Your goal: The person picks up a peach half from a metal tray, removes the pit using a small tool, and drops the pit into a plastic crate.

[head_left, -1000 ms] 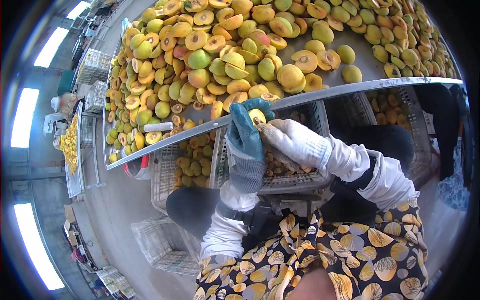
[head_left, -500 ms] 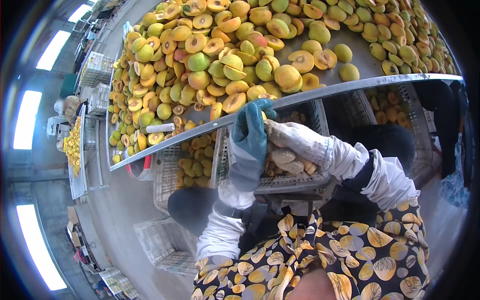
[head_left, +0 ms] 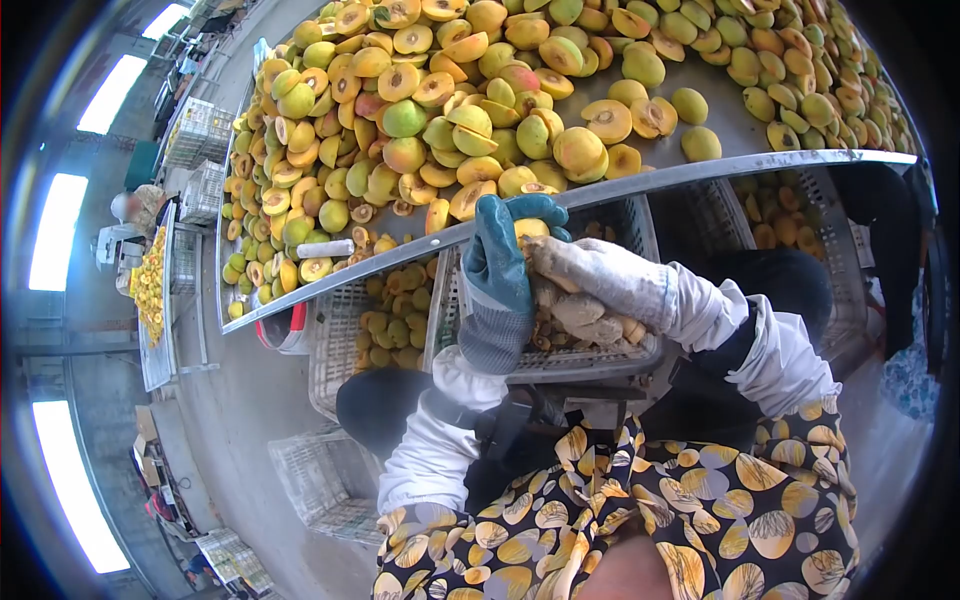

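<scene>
My left hand (head_left: 503, 258), in a teal-coated glove, is closed around a yellow peach half (head_left: 531, 229) just past the table's front rim. My right hand (head_left: 600, 290), in a dirty white glove, meets it from the right, with its fingertips at the fruit. Its fingers are curled closed, and a small tan end (head_left: 632, 330) pokes out below them. What it belongs to is hidden by the glove. Halved and whole-looking peaches (head_left: 400, 120) are heaped on the metal table (head_left: 690, 176) beyond both hands. Below them sits a plastic crate (head_left: 590, 372) with fruit scraps.
Another crate (head_left: 330, 350) at the left holds peaches. A white cylindrical piece (head_left: 325, 249) lies on the table near its rim. An overturned-looking pale crate (head_left: 320, 480) rests on the floor. At the far left, a person (head_left: 145, 205) is by another fruit-laden table (head_left: 152, 290).
The peach half shows more between my hands, and the left fingers have shifted around it. My right hand stays close against it. The view has moved slightly.
</scene>
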A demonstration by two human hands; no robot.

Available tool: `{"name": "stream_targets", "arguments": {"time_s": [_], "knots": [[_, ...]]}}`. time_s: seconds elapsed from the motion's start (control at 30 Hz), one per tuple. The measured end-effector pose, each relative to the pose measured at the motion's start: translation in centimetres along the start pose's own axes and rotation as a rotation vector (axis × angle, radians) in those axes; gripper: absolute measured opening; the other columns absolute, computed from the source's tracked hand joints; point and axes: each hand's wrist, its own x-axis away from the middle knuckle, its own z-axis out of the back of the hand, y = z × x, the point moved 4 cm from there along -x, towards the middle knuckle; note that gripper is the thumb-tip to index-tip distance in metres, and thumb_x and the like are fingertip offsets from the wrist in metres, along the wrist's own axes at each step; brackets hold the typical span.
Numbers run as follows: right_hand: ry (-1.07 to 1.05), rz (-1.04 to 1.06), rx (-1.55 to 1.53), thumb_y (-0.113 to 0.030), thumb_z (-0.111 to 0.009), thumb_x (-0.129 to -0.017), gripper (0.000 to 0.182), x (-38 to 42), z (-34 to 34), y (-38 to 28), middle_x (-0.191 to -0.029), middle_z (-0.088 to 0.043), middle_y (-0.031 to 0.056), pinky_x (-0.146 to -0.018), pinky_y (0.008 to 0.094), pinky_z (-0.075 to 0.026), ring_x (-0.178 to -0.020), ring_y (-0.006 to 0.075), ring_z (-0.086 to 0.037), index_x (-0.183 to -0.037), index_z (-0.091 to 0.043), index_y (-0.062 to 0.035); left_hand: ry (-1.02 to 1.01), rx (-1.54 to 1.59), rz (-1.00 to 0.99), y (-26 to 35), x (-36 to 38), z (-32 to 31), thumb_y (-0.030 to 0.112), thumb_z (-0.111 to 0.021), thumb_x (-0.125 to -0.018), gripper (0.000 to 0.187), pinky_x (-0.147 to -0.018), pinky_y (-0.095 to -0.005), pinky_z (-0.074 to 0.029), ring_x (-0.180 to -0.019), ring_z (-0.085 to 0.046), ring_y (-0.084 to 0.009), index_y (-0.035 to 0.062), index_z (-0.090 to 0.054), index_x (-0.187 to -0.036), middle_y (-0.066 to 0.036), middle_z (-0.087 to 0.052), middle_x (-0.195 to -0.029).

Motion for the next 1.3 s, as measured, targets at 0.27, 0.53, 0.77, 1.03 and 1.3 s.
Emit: {"name": "stream_targets", "arguments": {"time_s": [0.27, 0.53, 0.77, 1.03, 1.3], "knots": [[-0.049, -0.094, -0.185, -0.057, -0.051, -0.101, 0.051, 0.7, -0.8, -0.8, -0.053, -0.044, -0.0046, -0.031, 0.0238, -0.036, -0.036, 0.0078, -0.043, -0.09, -0.055, -0.0073, -0.058, -0.051, -0.097, 0.5, -0.2, 0.0, 0.05, -0.028, -0.109, 0.064, -0.076, -0.0296, -0.054, -0.081, -0.065, -0.0165, 0.0, -0.066, -0.104, -0.01, -0.069, -0.098], [-0.245, -0.128, -0.385, -0.061, -0.052, -0.099, 0.053, -0.6, 0.0, 0.2, -0.053, -0.043, -0.0066, -0.029, 0.0228, -0.031, -0.037, 0.0057, -0.041, -0.09, -0.055, -0.0088, -0.024, 0.007, -0.077, 0.7, -0.1, 0.0, 0.052, -0.03, -0.109, 0.063, -0.079, -0.0306, -0.054, -0.084, -0.065, -0.0171, -0.0001, -0.066, -0.103, -0.01, -0.069, -0.096], [0.055, 0.1, 0.53, -0.052, -0.05, -0.103, 0.053, -0.8, -1.1, -1.5, -0.057, -0.055, 0.0018, -0.042, 0.0282, -0.042, -0.042, 0.0115, -0.051, -0.09, -0.062, -0.0018, 0.04, -0.036, 0.047, 1.5, 0.6, 1.8, 0.059, -0.028, -0.106, 0.071, -0.073, -0.0298, -0.055, -0.078, -0.066, -0.0176, 0.0003, -0.068, -0.098, -0.009, -0.071, -0.087], [0.184, 0.631, 1.508, -0.044, -0.065, -0.095, 0.038, -1.6, -2.0, -0.4, -0.067, -0.067, 0.0169, -0.054, 0.0441, -0.054, -0.062, 0.0368, -0.068, -0.09, -0.063, -0.006, 0.405, 0.014, 0.068, 5.0, 4.4, 5.3, 0.058, -0.031, -0.106, 0.069, -0.065, -0.0314, -0.056, -0.066, -0.067, -0.0216, -0.0004, -0.067, -0.097, -0.013, -0.07, -0.08], [0.462, 0.123, 1.704, -0.048, -0.061, -0.093, 0.045, -3.1, 3.6, 2.8, -0.073, -0.069, 0.0198, -0.066, 0.0476, -0.057, -0.072, 0.0396, -0.07, -0.095, -0.068, -0.0034, 0.174, -1.637, 0.298, 5.2, -3.1, 13.0, 0.064, -0.049, -0.093, 0.066, -0.096, -0.0457, -0.05, -0.104, -0.066, -0.0367, 0.0053, -0.071, -0.114, -0.021, -0.07, -0.113]]}}
